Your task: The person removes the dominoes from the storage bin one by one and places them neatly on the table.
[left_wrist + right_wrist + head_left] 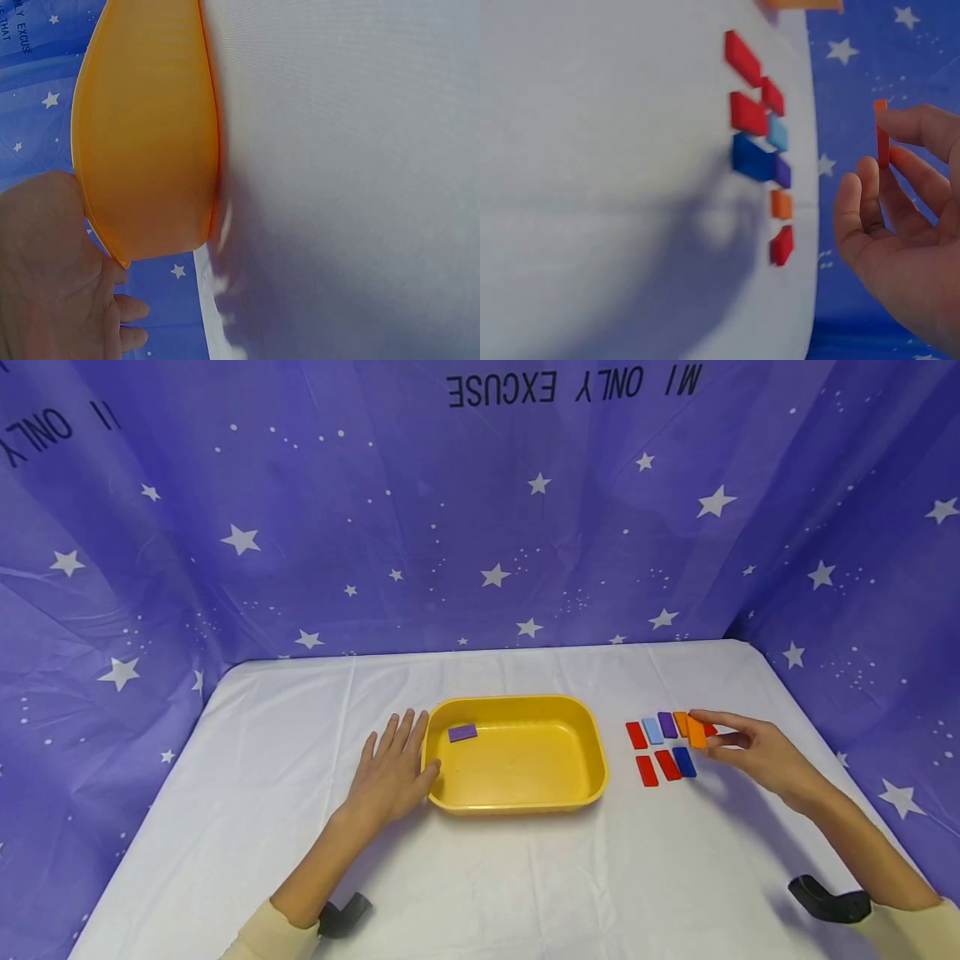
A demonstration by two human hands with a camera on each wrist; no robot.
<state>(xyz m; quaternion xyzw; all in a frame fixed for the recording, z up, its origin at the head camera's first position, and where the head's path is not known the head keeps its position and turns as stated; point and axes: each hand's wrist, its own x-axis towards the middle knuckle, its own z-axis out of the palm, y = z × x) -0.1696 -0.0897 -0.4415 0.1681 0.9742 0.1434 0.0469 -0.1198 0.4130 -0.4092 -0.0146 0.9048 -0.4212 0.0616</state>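
My right hand (765, 756) pinches an orange rectangular block (697, 732) between thumb and fingers, raised over the right side of the table. Seen edge-on in the right wrist view, that orange block (882, 133) stands upright in the fingertips. Below it lie two rows of flat blocks, among them a red block (647, 771), a dark blue block (684, 762), a light blue block (652, 731) and a purple block (667, 725). My left hand (390, 768) rests with straight fingers against the left rim of a yellow tray (517, 807). Inside the tray lies one purple block (462, 732).
A white cloth (517, 885) covers the table. Purple curtains (420, 527) with white stars hang behind it and at both sides. Dark curved pieces (828, 902) sit at both wrists near the cream sleeves.
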